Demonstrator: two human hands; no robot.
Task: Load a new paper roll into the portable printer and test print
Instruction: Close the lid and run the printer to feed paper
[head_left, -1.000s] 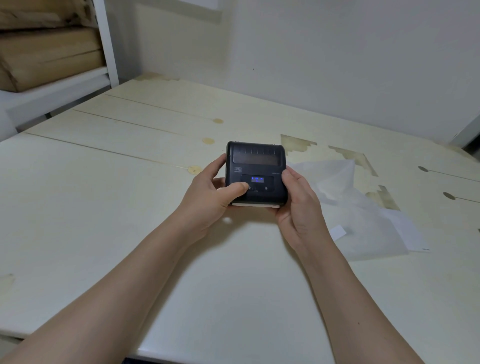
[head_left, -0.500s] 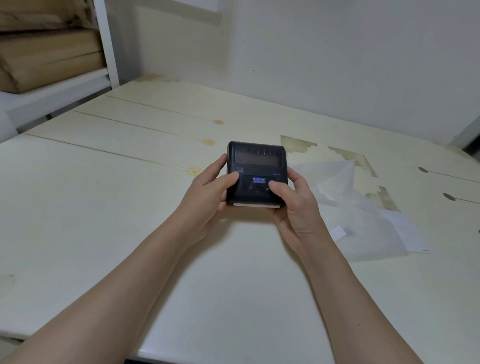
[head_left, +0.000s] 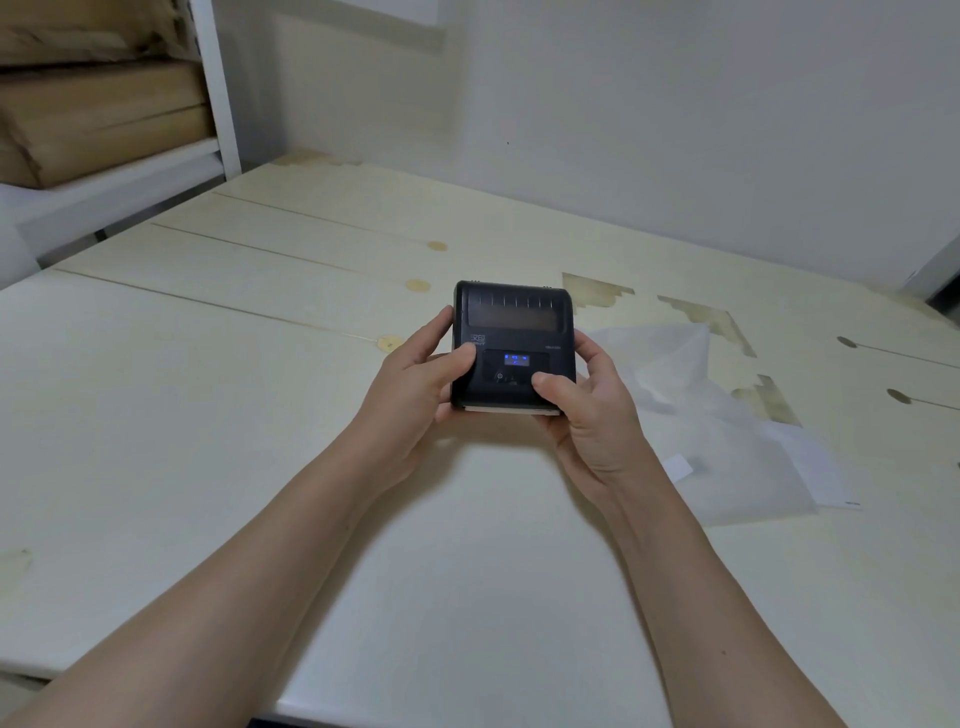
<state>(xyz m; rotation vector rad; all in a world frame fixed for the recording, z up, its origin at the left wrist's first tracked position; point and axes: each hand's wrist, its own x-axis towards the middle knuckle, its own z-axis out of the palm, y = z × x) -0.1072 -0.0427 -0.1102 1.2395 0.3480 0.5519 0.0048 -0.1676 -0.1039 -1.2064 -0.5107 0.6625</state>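
Since one second ago, the left thumb has withdrawn from the button area to the left margin of the control panel, and the right thumb has moved onto the panel's lower right corner.

Left to right: the left hand (head_left: 415, 387) clasps the left side of the portable printer (head_left: 513, 345), fingers curled behind the housing, thumb lying on the front face just beside the lit display (head_left: 516, 359). The printer is held between both hands, slightly above the table (head_left: 208, 415), cover closed, with a white paper edge (head_left: 511, 410) visible along the near lower side. The right hand (head_left: 592, 415) clasps the right side, its thumb tip touching the panel below and right of the display, near the buttons (head_left: 500, 376). To the right, loose wrapping paper (head_left: 727, 426) lies on the table, apart from the hands.

Procedure, as judged: the lit display suggests power is on and the test print is the step in hand. Support the housing with the left hand and press the feed button squarely with one thumb. Keep fingers clear of the paper exit so the strip can advance freely. Which button starts the print cannot be determined
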